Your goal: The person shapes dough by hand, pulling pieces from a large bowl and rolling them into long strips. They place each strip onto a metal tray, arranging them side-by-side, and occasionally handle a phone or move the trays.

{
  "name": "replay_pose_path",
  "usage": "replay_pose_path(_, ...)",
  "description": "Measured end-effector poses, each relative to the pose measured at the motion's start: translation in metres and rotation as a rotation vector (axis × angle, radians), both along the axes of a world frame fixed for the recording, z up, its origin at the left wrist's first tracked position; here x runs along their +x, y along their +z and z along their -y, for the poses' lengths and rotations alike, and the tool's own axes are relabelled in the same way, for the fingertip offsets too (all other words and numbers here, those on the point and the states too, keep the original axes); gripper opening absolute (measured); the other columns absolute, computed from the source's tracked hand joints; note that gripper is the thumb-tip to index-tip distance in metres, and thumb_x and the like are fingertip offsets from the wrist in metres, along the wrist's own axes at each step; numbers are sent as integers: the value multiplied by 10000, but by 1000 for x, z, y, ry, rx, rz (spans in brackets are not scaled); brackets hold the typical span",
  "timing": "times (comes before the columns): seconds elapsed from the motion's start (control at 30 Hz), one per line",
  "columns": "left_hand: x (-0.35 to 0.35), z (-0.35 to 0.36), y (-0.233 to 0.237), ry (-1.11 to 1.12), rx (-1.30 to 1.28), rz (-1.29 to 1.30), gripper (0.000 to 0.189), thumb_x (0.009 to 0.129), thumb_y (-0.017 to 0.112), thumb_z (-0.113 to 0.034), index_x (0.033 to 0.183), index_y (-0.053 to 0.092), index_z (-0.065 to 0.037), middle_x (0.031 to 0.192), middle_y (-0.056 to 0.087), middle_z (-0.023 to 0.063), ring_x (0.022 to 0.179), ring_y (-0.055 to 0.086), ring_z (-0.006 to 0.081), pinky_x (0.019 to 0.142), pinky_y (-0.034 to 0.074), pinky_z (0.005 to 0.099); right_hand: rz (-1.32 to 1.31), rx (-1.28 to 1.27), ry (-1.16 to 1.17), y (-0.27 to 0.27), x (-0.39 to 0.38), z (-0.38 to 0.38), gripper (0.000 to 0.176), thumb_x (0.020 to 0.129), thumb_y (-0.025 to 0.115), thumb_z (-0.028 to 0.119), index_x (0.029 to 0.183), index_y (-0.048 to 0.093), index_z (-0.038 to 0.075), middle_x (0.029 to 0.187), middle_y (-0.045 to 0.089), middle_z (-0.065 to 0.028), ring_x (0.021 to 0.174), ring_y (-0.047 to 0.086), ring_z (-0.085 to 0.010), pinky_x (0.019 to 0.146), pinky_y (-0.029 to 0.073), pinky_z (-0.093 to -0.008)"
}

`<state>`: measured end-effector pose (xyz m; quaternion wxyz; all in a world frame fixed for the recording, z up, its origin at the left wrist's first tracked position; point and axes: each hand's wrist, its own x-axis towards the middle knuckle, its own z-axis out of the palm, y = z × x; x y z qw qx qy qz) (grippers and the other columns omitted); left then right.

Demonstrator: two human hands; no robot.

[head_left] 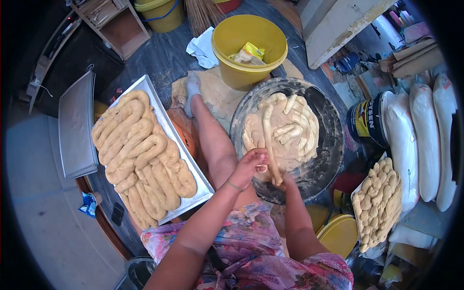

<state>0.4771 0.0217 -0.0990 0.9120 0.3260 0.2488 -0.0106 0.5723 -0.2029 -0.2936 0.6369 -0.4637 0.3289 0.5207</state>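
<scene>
A large black basin (333, 159) stands in front of me with pale dough (302, 137) in it, partly in thick coils. One long dough rope (267, 130) runs over the coils toward me. Its near end lies at my right hand (286, 182), whose fingers are closed around it at the basin's near side. My left hand (252, 163) is over the basin's left part, fingers curled right beside the rope. A small pale spot shows between those fingers; I cannot make out what it is. To my left, a metal tray (205, 191) carries several looped dough ropes (140, 145).
A yellow bucket (229, 72) with packets inside stands behind the basin. At right are a smaller tray of dough pieces (379, 198), a dark paint bucket (368, 118) and long white plastic-wrapped packs (403, 145). Stacked metal trays (75, 130) lean at left; a phone (117, 213) lies nearby.
</scene>
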Motion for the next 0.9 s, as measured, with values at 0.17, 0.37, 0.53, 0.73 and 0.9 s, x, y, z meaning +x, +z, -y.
replay_pose_path(0.17,0,0,0,0,-13,-11,295,922,529,-194,1182,506,-58,1043,580,59,935,570,149,790,460,287,1224,-942,683,-25,6,25,461,782,631,216,1178,497,20,1121,548,-192,1031,533,-327,849,454,-423)
replay_pose_path(0.37,1,1,-8,-24,-26,-14,292,925,523,-202,1183,511,-66,1060,579,57,947,567,151,807,452,287,1566,-873,870,-9,19,-77,685,797,580,304,1382,293,92,1426,273,-195,1311,263,-376,1031,250,-527)
replay_pose_path(0.53,-5,-6,3,-14,-75,23,293,927,520,-202,1192,508,-77,1076,578,55,970,564,151,817,451,294,1693,-760,1004,-16,12,-147,671,897,402,424,1451,150,142,1506,84,-164,1380,75,-377,1058,107,-605)
replay_pose_path(0.73,0,-8,7,-38,-114,48,301,930,513,-202,1207,501,-85,1088,574,41,982,556,144,829,446,298,1345,-921,982,-9,29,-126,640,911,406,412,1457,116,248,1523,74,-60,1395,90,-287,1060,112,-602)
replay_pose_path(0.9,0,-7,6,-47,-110,27,314,929,511,-200,1220,495,-82,1093,574,40,981,555,141,834,443,298,1161,-997,673,15,29,-162,780,808,567,421,1441,180,180,1444,276,-131,1330,256,-315,1030,218,-563)
